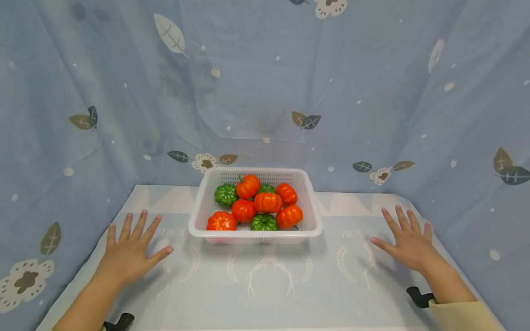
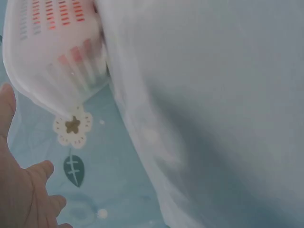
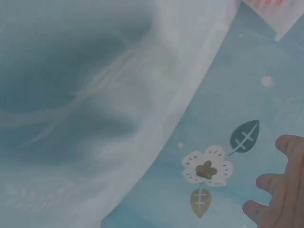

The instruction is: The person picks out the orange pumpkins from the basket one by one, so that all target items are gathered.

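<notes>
A white perforated plastic basket (image 1: 255, 234) stands at the back middle of the table. Inside lie several shiny, ribbed, pumpkin-shaped vegetables, orange-red ones (image 1: 267, 202) and green ones (image 1: 226, 195). To the left of the basket is my left hand (image 1: 127, 255), palm down with fingers spread and holding nothing. My right hand (image 1: 410, 243) is likewise spread and holds nothing, farther out on the right side. Both hands are apart from the basket. The basket's side (image 2: 57, 47) shows in the left wrist view, and only its corner (image 3: 278, 16) in the right wrist view.
A pale cloth with faint white prints covers the table (image 1: 269, 303). Blue patterned curtains (image 1: 256, 92) enclose the back and both sides. Black pieces sit at the left wrist (image 1: 120, 322) and the right wrist (image 1: 420, 297).
</notes>
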`<state>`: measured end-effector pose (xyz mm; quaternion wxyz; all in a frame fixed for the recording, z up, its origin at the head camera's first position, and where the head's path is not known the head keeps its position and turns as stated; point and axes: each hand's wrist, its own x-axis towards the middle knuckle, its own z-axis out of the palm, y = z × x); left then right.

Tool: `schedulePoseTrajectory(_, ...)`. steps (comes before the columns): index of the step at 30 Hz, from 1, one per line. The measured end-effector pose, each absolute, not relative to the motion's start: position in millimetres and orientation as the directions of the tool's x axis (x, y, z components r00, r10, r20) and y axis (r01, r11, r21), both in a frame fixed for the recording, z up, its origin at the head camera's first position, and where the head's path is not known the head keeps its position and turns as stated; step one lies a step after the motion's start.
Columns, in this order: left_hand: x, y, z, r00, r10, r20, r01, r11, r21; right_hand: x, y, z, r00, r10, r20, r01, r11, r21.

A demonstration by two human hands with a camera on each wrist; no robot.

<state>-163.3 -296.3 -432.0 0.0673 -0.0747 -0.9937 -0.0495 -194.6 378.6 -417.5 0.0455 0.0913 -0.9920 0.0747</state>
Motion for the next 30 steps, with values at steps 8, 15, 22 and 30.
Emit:
schedulePoseTrajectory(8, -166, -275, -422, -0.965, 0.173, 0.195, 0.194, 0.977, 0.092, -202, 346, -405, -0.953, -0.243, 0.182, -0.274, 0.947, -0.168)
schedulePoseTrajectory(15, -174, -256, -416, -0.947, 0.208, 0.243, 0.238, 0.966, 0.1, -214, 309, -397, -0.929, -0.309, 0.204, -0.346, 0.92, -0.183)
schedulePoseTrajectory(22, -184, -239, -413, -0.946, 0.232, 0.225, 0.265, 0.956, 0.126, -223, 277, -397, -0.911, -0.355, 0.21, -0.396, 0.895, -0.206)
schedulePoseTrajectory(30, -197, -224, -418, -0.954, 0.23, 0.191, 0.264, 0.948, 0.18, -236, 234, -398, -0.879, -0.412, 0.239, -0.469, 0.835, -0.287)
